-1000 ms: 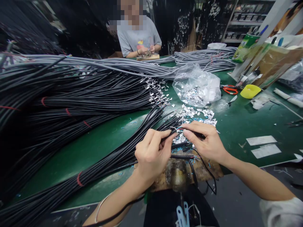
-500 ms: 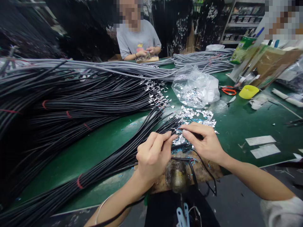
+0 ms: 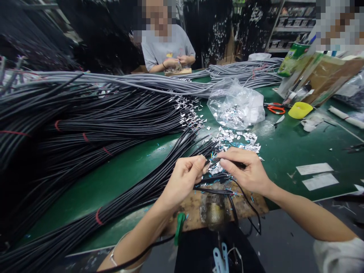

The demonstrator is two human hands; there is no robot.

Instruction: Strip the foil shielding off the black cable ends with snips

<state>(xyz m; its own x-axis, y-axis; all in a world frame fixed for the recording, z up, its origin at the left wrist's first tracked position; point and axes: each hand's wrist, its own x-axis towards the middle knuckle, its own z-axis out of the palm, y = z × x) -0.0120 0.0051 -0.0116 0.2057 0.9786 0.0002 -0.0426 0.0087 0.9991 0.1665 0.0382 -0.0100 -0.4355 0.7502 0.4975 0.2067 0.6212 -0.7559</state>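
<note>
My left hand (image 3: 184, 180) is closed in a pinch on the end of a black cable (image 3: 207, 162). Thin coloured wires (image 3: 212, 155) stick out between the two hands. My right hand (image 3: 248, 170) is closed around a slim dark tool (image 3: 239, 164), its tip close to the cable end; the fingers hide most of it, so its kind is unclear. Below the hands, a wooden board (image 3: 187, 218) carries a worn, rounded metal piece (image 3: 214, 208). Silver foil scraps (image 3: 250, 138) and blue wire bits lie just beyond my fingers.
Bundled black cables (image 3: 125, 195) spread across the green table (image 3: 273, 170) on my left. A clear plastic bag (image 3: 239, 104), orange-handled scissors (image 3: 275, 109) and a yellow tape ring (image 3: 300, 110) are farther back. Another person (image 3: 167, 49) works across the table. Grey cables (image 3: 127, 80) run between us.
My left hand has rolled over, its thumb now on top, and coloured wires now show at the cable end. My right hand has stayed nearly in place.
</note>
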